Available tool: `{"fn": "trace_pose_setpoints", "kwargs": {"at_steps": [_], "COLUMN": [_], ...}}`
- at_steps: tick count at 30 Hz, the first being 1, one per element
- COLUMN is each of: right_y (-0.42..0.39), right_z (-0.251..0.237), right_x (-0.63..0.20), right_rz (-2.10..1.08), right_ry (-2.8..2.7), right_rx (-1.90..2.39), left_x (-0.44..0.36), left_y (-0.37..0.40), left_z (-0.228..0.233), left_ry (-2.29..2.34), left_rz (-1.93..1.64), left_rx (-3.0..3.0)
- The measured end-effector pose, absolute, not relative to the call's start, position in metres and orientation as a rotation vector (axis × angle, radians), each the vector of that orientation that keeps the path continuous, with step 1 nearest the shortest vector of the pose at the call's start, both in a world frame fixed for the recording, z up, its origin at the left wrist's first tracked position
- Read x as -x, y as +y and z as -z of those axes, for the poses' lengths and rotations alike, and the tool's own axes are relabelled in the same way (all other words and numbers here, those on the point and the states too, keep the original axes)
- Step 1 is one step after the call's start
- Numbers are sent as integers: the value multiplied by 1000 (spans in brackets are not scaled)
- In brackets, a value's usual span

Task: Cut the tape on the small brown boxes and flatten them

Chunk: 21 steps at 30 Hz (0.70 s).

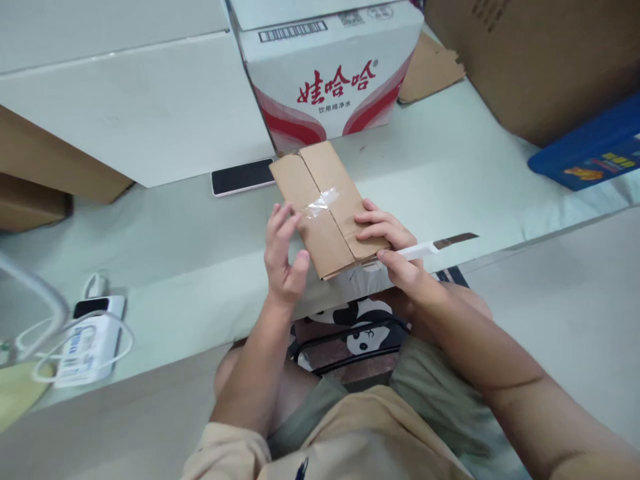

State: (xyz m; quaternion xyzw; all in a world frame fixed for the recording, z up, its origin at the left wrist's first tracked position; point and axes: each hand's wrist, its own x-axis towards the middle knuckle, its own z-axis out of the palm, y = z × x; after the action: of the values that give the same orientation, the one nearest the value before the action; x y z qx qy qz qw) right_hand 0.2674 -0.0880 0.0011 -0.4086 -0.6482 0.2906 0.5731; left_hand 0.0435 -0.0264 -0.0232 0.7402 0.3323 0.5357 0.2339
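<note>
A small brown cardboard box (320,233) lies at an angle near the table's front edge, its two flaps meeting at a centre seam with clear tape (323,203) across it. My left hand (285,257) is at the box's left side, fingers spread and raised; whether a fingertip touches the cardboard is unclear. On the right, my right hand (395,243) rests its fingers on the box top and grips a knife (420,251) by its white handle. The narrow blade points right, away from the box, and looks brownish.
A phone (243,177) lies behind the box, before a white-and-red carton (335,80) and a large white box (130,113). At left is a white power bank (93,343) with looped cable. A blue container (590,150) and brown carton (545,60) stand right.
</note>
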Motion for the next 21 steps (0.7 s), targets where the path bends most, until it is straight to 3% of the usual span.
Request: {"fn": "trace_pose_setpoints", "kwargs": {"at_steps": [3, 12, 16, 21], "right_y": [-89, -64, -68, -95], "right_z": [-9, -8, -29, -65], "right_x": [-265, -295, -308, -321], "right_rz": [-789, -814, -751, -741], "right_ry": [-1516, -623, -768, -1108], "right_rx": [950, 1306, 1355, 1101], "left_x": [-46, -59, -72, -95], "left_y": [-28, -31, -48, -78], "left_z": [18, 17, 9, 2], "left_ry": [705, 785, 930, 961], "left_rz": [-1515, -1550, -1416, -1304], "left_rx": [-2370, -2382, -2440, -2498]}}
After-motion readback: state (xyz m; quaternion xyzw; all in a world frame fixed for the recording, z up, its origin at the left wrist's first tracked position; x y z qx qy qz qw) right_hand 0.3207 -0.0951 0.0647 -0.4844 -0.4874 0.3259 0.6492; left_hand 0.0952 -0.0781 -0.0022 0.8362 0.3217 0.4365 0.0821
